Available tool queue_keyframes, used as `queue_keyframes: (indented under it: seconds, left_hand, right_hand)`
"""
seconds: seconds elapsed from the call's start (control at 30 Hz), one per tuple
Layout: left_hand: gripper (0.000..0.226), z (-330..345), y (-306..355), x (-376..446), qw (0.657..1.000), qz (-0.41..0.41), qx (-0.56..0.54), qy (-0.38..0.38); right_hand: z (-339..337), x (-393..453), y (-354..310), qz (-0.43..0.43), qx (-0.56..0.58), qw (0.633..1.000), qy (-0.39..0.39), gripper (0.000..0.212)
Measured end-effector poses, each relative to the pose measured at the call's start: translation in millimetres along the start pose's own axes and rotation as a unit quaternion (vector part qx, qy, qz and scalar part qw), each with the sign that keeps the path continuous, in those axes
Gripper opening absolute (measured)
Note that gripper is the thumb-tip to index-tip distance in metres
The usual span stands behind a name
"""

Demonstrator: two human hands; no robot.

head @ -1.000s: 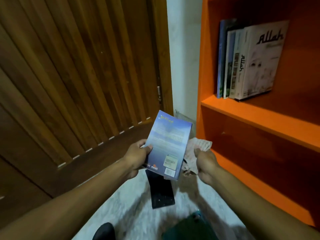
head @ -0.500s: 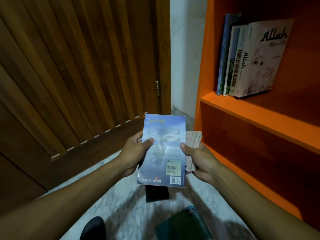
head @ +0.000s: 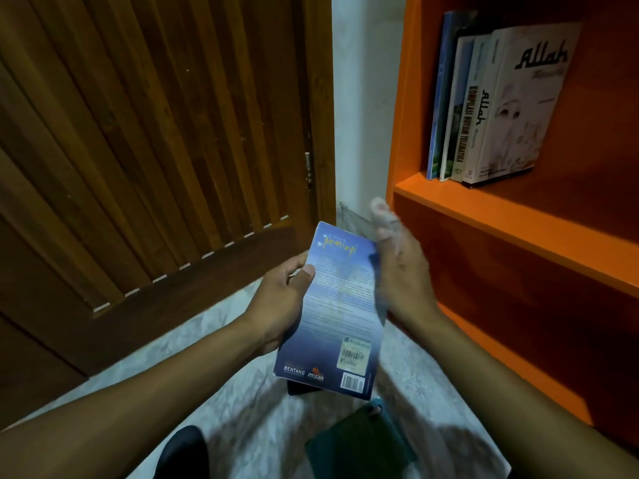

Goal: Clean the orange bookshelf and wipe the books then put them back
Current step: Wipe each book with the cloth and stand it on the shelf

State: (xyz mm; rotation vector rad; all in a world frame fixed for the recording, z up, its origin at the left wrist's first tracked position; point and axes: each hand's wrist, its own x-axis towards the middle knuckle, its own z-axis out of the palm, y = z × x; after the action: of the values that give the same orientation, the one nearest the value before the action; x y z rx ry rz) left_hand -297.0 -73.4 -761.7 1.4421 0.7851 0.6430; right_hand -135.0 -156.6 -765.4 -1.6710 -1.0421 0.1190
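Evidently one blue book [head: 332, 305] is mid-wipe: it sits back cover up in front of the chest, above the floor, the left hand [head: 283, 299] grasping its left edge with the thumb on the cover. The right hand [head: 404, 274] is against the book's right edge, blurred, with a pale rag [head: 382, 212] poking out above the fingers — it seems to be clutching that rag, though the grip itself is smeared. Four books [head: 484, 105] already stand on the upper shelf of the orange bookshelf [head: 518, 236]; the shelf below looks bare. Two dark books [head: 359, 447] — perhaps more — lie on the floor [head: 249, 402], so I judge several remain. Whether the shelves are clean cannot be told; the bookshelf runs off frame.
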Motion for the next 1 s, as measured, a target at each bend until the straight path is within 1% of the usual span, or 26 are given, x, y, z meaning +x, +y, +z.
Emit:
queue_keyframes:
  seconds: [0.03,0.07,0.1,0.17,0.3,0.37,0.47,0.53,0.57,0.63,0.67,0.73,0.77,0.83,0.9,0.93,1.0]
  left_hand:
    - [0.026,5.2,0.9,-0.2,1.000,0.004,-0.009,-0.005]
    - [0.026,8.9,1.3,0.3,1.000,0.005,-0.018,-0.003]
    - [0.025,10.8,2.2,0.6,1.000,0.005,-0.025,0.002]
    - [0.025,10.1,3.1,1.3,0.999,0.007,-0.035,0.022]
    - [0.025,-0.3,8.6,9.5,0.992,-0.013,-0.083,0.094]
    - [0.026,-8.4,13.9,14.8,0.986,-0.016,-0.102,0.130]
    - [0.026,-23.0,23.9,20.1,0.978,-0.012,-0.124,0.165]
    - [0.021,-34.9,29.5,23.3,0.974,-0.010,-0.130,0.187]
    - [0.020,-40.7,31.8,24.3,0.972,-0.013,-0.130,0.196]
    - [0.022,-50.7,32.9,26.5,0.970,-0.027,-0.133,0.199]
    - [0.024,-55.0,32.3,26.9,0.970,-0.033,-0.136,0.197]
    - [0.026,-61.6,30.8,28.1,0.974,-0.026,-0.122,0.192]
    - [0.025,-65.0,29.8,29.2,0.976,-0.013,-0.101,0.192]
    - [0.022,-67.8,28.5,28.0,0.981,0.018,-0.049,0.188]
    - [0.020,-66.6,26.8,23.9,0.985,0.030,-0.002,0.169]
    - [0.021,-64.1,25.4,21.0,0.987,0.028,0.013,0.157]
    - [0.021,-58.5,20.6,14.6,0.991,0.016,0.030,0.128]
  right_hand:
    - [5.6,-4.6,1.7,-0.048,-0.102,0.993,-0.022,0.042]
    - [10.5,-9.3,2.6,-0.078,-0.168,0.982,-0.037,0.046]
    - [14.6,-12.9,4.1,-0.095,-0.196,0.975,-0.050,0.050]
    - [17.6,-20.0,4.5,-0.124,-0.208,0.966,-0.086,0.056]
    - [23.4,-40.0,8.8,-0.199,-0.255,0.930,-0.174,0.056]
    - [29.3,-53.1,12.2,-0.242,-0.244,0.918,-0.197,0.056]
    - [29.6,-63.2,13.4,-0.310,-0.205,0.903,-0.217,0.061]
    - [27.1,-70.0,14.6,-0.341,-0.190,0.884,-0.257,0.057]
    - [26.8,-73.0,16.1,-0.346,-0.181,0.873,-0.293,0.057]
    - [29.1,-78.0,18.8,-0.312,-0.142,0.863,-0.372,0.057]
    - [29.7,-78.3,18.5,-0.265,-0.109,0.872,-0.397,0.054]
    - [25.3,-72.0,11.7,-0.163,-0.040,0.902,-0.398,0.052]
    - [20.3,-66.2,6.1,-0.125,-0.016,0.913,-0.387,0.050]
    - [7.3,-50.6,-2.7,-0.086,0.009,0.927,-0.365,0.042]
    - [-4.4,-32.7,-8.9,-0.038,0.037,0.943,-0.329,0.029]
    - [-8.2,-24.3,-10.0,-0.012,0.060,0.957,-0.282,0.023]
    - [-9.8,-11.1,-9.8,0.043,0.113,0.979,-0.161,0.016]
